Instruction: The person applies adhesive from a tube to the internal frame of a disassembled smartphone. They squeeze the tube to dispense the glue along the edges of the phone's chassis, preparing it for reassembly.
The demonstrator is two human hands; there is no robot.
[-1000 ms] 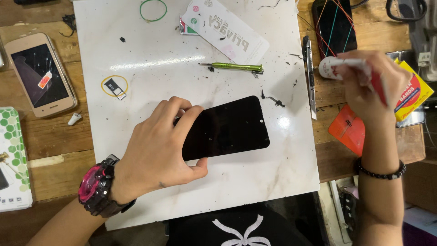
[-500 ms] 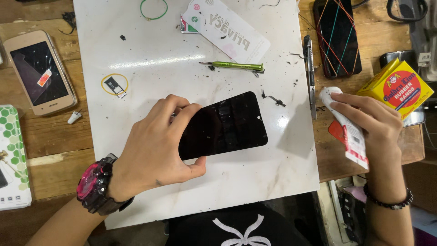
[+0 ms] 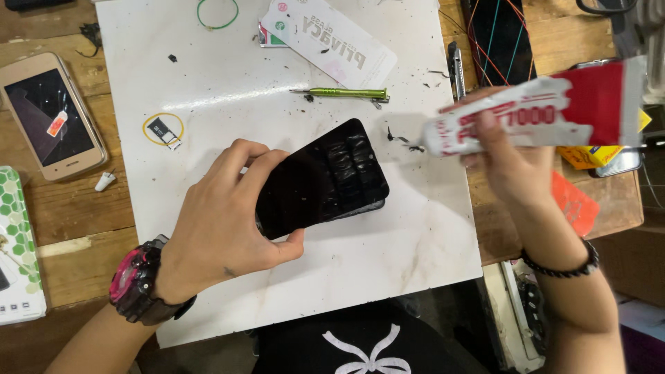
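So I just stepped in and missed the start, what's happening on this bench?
A person is working on a black phone over a white board on a wooden bench. The left hand grips the phone's near end and tilts it up off the board. The right hand holds a red and white tube, its nozzle end pointing toward the phone without touching it. A green screwdriver lies on the board beyond the phone, and a gold phone sits on the bench to the left.
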